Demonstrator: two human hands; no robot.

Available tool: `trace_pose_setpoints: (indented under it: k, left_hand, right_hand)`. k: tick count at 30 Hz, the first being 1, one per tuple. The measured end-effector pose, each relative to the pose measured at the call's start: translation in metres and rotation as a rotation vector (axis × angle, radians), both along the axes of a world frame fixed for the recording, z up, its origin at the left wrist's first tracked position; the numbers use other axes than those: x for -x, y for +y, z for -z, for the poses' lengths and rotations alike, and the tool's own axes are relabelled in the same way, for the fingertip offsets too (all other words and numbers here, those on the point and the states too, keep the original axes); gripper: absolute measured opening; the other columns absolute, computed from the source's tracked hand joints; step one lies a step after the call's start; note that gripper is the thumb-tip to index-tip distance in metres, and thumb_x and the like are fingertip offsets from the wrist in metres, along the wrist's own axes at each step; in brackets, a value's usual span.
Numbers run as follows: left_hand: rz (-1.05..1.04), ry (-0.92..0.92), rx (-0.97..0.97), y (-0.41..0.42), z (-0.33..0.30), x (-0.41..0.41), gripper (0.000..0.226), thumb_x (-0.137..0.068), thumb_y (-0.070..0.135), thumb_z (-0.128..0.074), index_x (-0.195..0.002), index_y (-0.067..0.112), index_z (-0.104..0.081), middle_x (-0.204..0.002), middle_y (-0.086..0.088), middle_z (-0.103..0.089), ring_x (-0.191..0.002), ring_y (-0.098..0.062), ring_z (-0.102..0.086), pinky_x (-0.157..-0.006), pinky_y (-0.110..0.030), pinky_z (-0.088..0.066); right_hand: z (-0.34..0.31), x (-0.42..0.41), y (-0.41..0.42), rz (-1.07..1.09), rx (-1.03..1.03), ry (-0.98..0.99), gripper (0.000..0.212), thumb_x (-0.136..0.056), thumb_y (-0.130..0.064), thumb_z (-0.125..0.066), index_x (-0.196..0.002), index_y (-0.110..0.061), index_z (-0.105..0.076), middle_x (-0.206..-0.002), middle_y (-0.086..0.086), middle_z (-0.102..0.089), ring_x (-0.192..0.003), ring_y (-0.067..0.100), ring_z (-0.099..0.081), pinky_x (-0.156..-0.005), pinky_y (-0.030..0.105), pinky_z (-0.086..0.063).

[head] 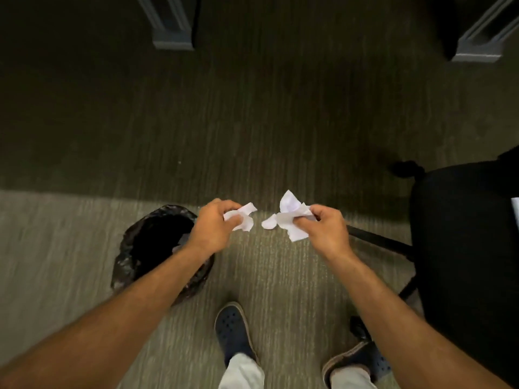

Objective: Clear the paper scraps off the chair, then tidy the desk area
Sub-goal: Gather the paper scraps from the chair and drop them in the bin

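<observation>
My left hand (pixel 214 224) grips a crumpled white paper scrap (pixel 243 216) above the carpet, just right of a black-lined waste bin (pixel 146 248). My right hand (pixel 327 228) pinches a larger bunch of white paper scraps (pixel 289 216), a short gap away from the left one. The black chair (pixel 466 248) stands at the right, its seat dark; a sliver of white shows at its far right edge (pixel 515 211). Both hands hover over the floor between bin and chair.
Grey-green carpet (pixel 252 122) covers the floor. Two grey desk or furniture legs stand at the back, one left (pixel 172 26) and one right (pixel 477 43). The chair's base legs (pixel 382 241) reach out toward my right hand. My feet in dark shoes (pixel 233 329) stand below.
</observation>
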State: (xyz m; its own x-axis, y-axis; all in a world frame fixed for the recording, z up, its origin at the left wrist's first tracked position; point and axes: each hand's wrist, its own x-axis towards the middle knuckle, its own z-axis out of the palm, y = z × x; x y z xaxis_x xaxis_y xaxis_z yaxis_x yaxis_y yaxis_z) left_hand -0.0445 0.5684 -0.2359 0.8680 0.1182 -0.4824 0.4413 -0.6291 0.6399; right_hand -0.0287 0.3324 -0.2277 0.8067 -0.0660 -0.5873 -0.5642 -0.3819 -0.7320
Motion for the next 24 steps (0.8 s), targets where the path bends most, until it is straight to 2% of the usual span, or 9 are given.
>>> trace_pose_setpoints:
  k: [3, 6, 8, 10, 12, 15, 19, 22, 24]
  left_hand:
    - [-0.150, 0.048, 0.031, 0.060, 0.018, 0.026, 0.014, -0.088, 0.018, -0.069, -0.086, 0.031, -0.072, -0.087, 0.008, -0.068, -0.076, -0.010, -0.065, -0.060, -0.016, -0.043]
    - [-0.199, 0.092, 0.008, 0.111, 0.042, 0.055, 0.011, -0.089, 0.018, -0.070, -0.093, 0.026, -0.076, -0.091, 0.010, -0.067, -0.082, -0.003, -0.063, -0.064, -0.008, -0.040]
    - [-0.239, 0.130, 0.017, 0.137, 0.059, 0.074, 0.012, -0.089, 0.019, -0.071, -0.094, 0.028, -0.076, -0.095, 0.009, -0.067, -0.086, -0.006, -0.063, -0.068, -0.012, -0.041]
    - [-0.289, 0.164, 0.026, 0.159, 0.075, 0.090, 0.011, -0.089, 0.019, -0.072, -0.096, 0.027, -0.077, -0.095, 0.010, -0.070, -0.089, -0.009, -0.065, -0.072, -0.018, -0.044]
    - [-0.339, 0.185, 0.054, 0.177, 0.091, 0.103, 0.010, -0.088, 0.017, -0.072, -0.093, 0.024, -0.077, -0.092, 0.009, -0.074, -0.088, -0.013, -0.069, -0.073, -0.025, -0.050]
    - [-0.415, 0.212, 0.090, 0.195, 0.114, 0.114, 0.014, -0.088, 0.013, -0.071, -0.088, 0.026, -0.077, -0.088, 0.002, -0.076, -0.085, -0.022, -0.072, -0.075, -0.037, -0.056]
    - [-0.554, 0.277, 0.136, 0.211, 0.149, 0.121, 0.014, -0.091, 0.012, -0.067, -0.086, 0.023, -0.075, -0.089, -0.009, -0.076, -0.079, -0.028, -0.071, -0.079, -0.051, -0.060]
    - [-0.647, 0.306, 0.170, 0.216, 0.172, 0.126, 0.017, -0.091, 0.011, -0.066, -0.083, 0.024, -0.073, -0.086, -0.008, -0.074, -0.072, -0.022, -0.067, -0.080, -0.051, -0.061]
    - [-0.683, 0.306, 0.169, 0.217, 0.182, 0.128, 0.015, -0.090, 0.012, -0.067, -0.084, 0.025, -0.073, -0.082, -0.004, -0.074, -0.069, -0.021, -0.067, -0.078, -0.049, -0.061]
  right_hand:
    - [0.022, 0.012, 0.065, -0.072, -0.030, 0.042, 0.009, -0.079, -0.006, -0.073, -0.077, -0.014, -0.074, -0.074, 0.004, -0.072, -0.067, 0.016, -0.063, -0.057, 0.028, -0.045]
    - [0.046, 0.029, 0.123, -0.134, -0.033, 0.097, 0.003, -0.079, -0.004, -0.071, -0.079, -0.007, -0.073, -0.076, 0.016, -0.071, -0.063, 0.014, -0.060, -0.055, 0.027, -0.042]
    - [0.064, 0.041, 0.154, -0.157, -0.042, 0.146, 0.004, -0.081, -0.008, -0.072, -0.080, -0.012, -0.073, -0.070, 0.006, -0.070, -0.054, 0.006, -0.057, -0.048, 0.022, -0.040]
    - [0.082, 0.051, 0.182, -0.178, -0.045, 0.178, 0.015, -0.081, -0.009, -0.072, -0.071, -0.020, -0.070, -0.055, -0.012, -0.063, -0.046, -0.001, -0.051, -0.042, 0.016, -0.037]
    - [0.100, 0.059, 0.205, -0.194, -0.039, 0.203, 0.016, -0.079, -0.007, -0.073, -0.069, -0.019, -0.069, -0.051, -0.016, -0.058, -0.044, -0.003, -0.049, -0.040, 0.012, -0.033]
    - [0.123, 0.068, 0.236, -0.160, -0.058, 0.272, 0.009, -0.076, -0.004, -0.074, -0.084, -0.008, -0.075, -0.069, -0.001, -0.066, -0.058, 0.010, -0.057, -0.051, 0.019, -0.042]
    - [0.157, 0.081, 0.267, -0.092, -0.089, 0.365, 0.008, -0.077, -0.001, -0.073, -0.085, -0.004, -0.073, -0.079, 0.012, -0.073, -0.068, 0.020, -0.062, -0.060, 0.032, -0.048]
    - [0.179, 0.087, 0.280, -0.072, -0.065, 0.376, 0.009, -0.078, -0.001, -0.074, -0.087, -0.002, -0.073, -0.092, 0.019, -0.075, -0.072, 0.023, -0.065, -0.065, 0.040, -0.056]
    - [0.188, 0.090, 0.285, -0.064, -0.050, 0.376, 0.007, -0.077, -0.003, -0.075, -0.083, -0.005, -0.073, -0.091, 0.019, -0.075, -0.075, 0.026, -0.070, -0.069, 0.046, -0.060]
